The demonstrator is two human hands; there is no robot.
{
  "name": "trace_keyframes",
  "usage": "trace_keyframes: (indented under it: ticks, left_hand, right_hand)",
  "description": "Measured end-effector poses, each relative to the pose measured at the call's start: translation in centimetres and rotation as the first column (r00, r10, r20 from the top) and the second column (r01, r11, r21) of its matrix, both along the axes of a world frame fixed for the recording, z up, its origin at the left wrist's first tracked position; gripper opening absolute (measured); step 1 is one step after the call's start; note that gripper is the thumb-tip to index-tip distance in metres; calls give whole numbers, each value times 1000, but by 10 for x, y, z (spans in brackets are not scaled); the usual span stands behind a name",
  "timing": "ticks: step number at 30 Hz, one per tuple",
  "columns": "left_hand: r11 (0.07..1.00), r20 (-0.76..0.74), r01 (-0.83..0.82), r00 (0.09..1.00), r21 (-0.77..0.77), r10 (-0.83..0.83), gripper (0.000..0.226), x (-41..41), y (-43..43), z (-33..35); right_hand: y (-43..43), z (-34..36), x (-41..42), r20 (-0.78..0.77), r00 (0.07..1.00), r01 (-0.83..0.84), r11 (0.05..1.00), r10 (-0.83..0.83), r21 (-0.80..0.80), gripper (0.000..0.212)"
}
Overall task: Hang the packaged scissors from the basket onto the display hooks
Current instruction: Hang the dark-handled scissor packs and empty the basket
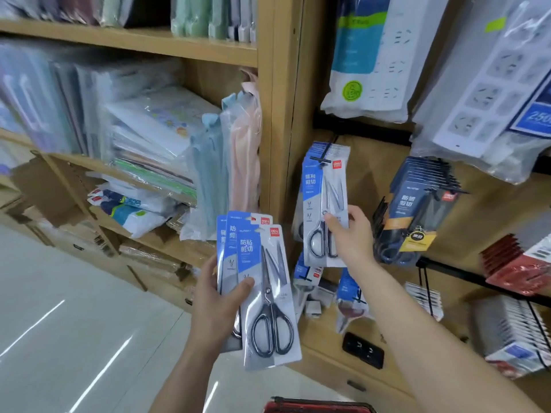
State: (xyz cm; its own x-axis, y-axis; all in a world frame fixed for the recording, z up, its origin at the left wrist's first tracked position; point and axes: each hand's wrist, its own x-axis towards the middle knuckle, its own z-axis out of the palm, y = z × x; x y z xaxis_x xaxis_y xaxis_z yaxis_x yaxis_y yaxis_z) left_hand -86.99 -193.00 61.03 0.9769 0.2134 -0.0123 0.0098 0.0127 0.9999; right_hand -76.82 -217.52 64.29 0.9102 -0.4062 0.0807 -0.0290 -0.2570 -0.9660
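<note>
The right grip point(351, 234) was grasping the lower part of a blue-and-white carded pack of black-handled scissors point(325, 204), thumb on the clear front just above the handles and fingers curled behind the card's edge. That pack hung upright against the wooden display board point(369, 174), and the cross-tipped end of a black wire hook point(321, 158) showed in front of its top. More packs of the same kind sat behind it on the hook.

The left grip point(220, 296) was clenched on a fan of three like packs of scissors point(265, 293), thumb pressed across the front card and fingers behind. It held them upright, lower than and to the left of the hooked pack and well apart from it.

Just right of the hooked pack, a row of dark-blue scissor packs with yellow tags point(417, 210) hung on a neighbouring hook. Above them hung bagged white power strips point(375, 55). Red packets point(518, 263) hung further right. More blue packs point(307, 272) hung below the right forearm, near a black wall socket point(362, 350).

To the left stood wooden shelves point(185, 49) crowded with plastic-wrapped stationery point(149, 129). The rim of a red basket point(319, 406) showed at the bottom edge, over a pale glossy floor point(74, 323).
</note>
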Motion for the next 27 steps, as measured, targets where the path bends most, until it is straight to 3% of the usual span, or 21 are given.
trace_keyframes:
  ticks: [3, 7, 9, 11, 13, 15, 18, 23, 27]
  left_hand:
    - [1000, 4, -10, 1000, -4, 10, 55, 1, -2, 2]
    - [999, 1, -24, 1000, -47, 24, 54, 3, -6, 3]
    - [998, -14, -44, 999, -47, 43, 56, 6, -8, 1]
    - [997, -24, -49, 999, -54, 48, 58, 8, -12, -1]
    - [997, -18, -55, 998, -61, 54, 59, 10, -19, -1]
    - [996, -12, -56, 998, -68, 56, 61, 11, -26, 0]
    - [995, -42, -56, 998, -86, 53, 70, 12, -30, 0]
    - [993, -9, -73, 997, -90, 72, 63, 13, -29, 1]
    - [991, -35, -104, 994, -87, 101, 61, 12, -23, -1]
  right_hand:
    - [1, 0, 18, -21, 999, 27, 998, -28, -47, 22]
    - [-1, -5, 13, -116, 990, 58, 978, -82, -202, 57]
    - [4, -9, -12, -134, 990, 14, 969, -48, -248, 49]
    - [16, -10, -48, -200, 959, -219, 972, 198, -84, 29]
    - [31, -8, -83, -277, 844, -445, 888, 459, 116, 23]
    - [40, -11, -102, -249, 813, -490, 850, 526, 194, 27]
    - [42, -14, -106, -190, 881, -389, 893, 433, 228, 30]
    - [35, -23, -95, -72, 964, -218, 916, 256, 335, 31]
    - [18, -16, -75, 4, 986, -164, 945, 170, 283, 31]
